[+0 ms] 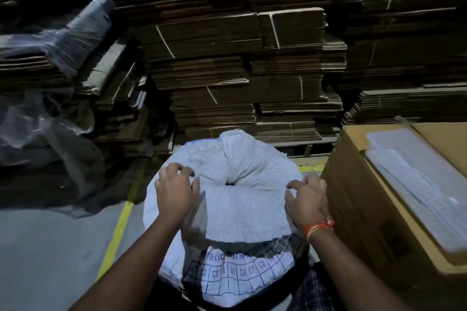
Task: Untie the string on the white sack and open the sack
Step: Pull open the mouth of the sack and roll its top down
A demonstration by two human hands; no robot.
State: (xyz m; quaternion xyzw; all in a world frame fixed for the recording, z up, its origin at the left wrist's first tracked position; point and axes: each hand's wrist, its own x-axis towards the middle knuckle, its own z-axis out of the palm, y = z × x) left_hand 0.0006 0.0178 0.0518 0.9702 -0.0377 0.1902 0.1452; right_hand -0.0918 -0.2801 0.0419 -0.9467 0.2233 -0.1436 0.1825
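Observation:
The white woven sack [242, 207] stands upright in front of me, with blue grid printing low on its near side. Its top fabric is gathered toward a small dark hole [230, 183] in the middle, and a bunched tuft of cloth [233, 140] rises at the far rim. No string is visible. My left hand [175, 190] rests on the sack's top left edge with fingers curled onto the fabric. My right hand [307, 201], with an orange thread at the wrist, presses its fingers onto the top right edge.
Tall stacks of flattened cardboard [242, 58] tied with white string fill the background. An open carton [394, 199] holding clear plastic trays stands close on the right. Plastic-wrapped bundles [63, 38] sit at left. A yellow floor line [118, 230] runs along the sack's left.

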